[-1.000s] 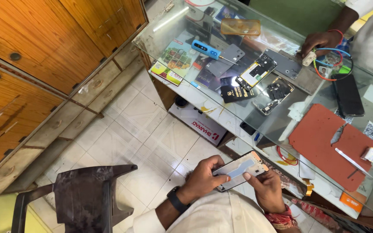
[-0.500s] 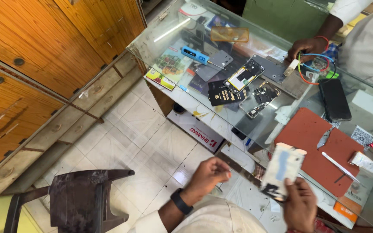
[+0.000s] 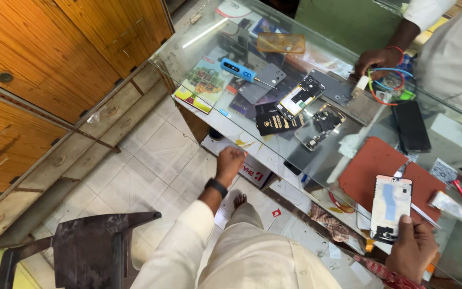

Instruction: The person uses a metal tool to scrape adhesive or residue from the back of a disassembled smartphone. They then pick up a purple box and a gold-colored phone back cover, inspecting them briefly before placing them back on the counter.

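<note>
Right hand [image 3: 414, 250] pinches a bare phone screen panel [image 3: 390, 207] at its lower edge, held flat just above the rust-red work mat [image 3: 372, 166] on the glass counter [image 3: 252, 139]. Left hand [image 3: 230, 162] hangs closed in a loose fist, holding nothing, well apart from the right and below the counter edge. Looks like mid-repair, panel in hand. Next move likely needs the left up to steady it. Opened phones [image 3: 301, 99] lie beyond.
</note>
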`<state>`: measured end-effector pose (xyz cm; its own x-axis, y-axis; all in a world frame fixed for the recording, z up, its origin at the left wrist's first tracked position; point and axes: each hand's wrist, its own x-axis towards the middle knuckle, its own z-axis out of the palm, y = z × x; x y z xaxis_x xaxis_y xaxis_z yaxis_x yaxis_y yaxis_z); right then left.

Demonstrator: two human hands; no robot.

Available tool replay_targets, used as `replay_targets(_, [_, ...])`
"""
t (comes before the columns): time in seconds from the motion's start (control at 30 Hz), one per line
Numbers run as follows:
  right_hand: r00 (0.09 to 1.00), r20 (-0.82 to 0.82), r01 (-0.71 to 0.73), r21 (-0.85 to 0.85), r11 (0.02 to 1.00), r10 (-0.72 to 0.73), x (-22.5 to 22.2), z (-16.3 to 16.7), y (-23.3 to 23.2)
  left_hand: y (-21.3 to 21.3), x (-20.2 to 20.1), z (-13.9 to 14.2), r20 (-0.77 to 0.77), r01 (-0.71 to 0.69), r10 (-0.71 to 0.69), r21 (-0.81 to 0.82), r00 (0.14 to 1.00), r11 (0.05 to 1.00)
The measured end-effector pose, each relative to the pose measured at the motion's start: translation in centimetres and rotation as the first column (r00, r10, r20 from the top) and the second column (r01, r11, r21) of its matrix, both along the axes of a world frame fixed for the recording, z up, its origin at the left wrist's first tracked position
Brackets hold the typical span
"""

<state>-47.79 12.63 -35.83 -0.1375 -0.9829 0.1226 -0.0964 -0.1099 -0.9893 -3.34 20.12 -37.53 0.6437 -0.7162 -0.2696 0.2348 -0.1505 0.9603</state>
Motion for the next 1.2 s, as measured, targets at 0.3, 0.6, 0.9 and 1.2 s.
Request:
replay_targets(0.3, [0.893, -0.391, 0.175, -0.16, 0.972, -0.225, 5.7, -1.0, -4.2, -10.1, 11.3, 2.0, 0.726, -0.147, -0.085, 0.251, 0.683, 0.957])
replay_targets(0.6, [0.714, -0.562, 0.402, -0.158, 0.902, -0.417, 9.3, 1.0, -4.4, -18.7, 13.2, 2.3, 0.735, -0.008, -0.339, 0.425, 0.587, 0.905])
replay_targets(0.9, [0.424, -0.64, 0.486, -0.437, 0.757, -0.641, 12.4, 0.2, -4.6, -21.0, 12.4, 2.0, 0.675, -0.066, -0.475, 0.611, 0.565, 0.789])
replay_targets(1.2, [0.184, -0.759, 0.44, -0.505, 0.743, -0.625, 13.0, 0.0, -4.9, -22.1, 13.1, 0.8, 0.632, -0.121, -0.512, 0.69, 0.581, 0.714])
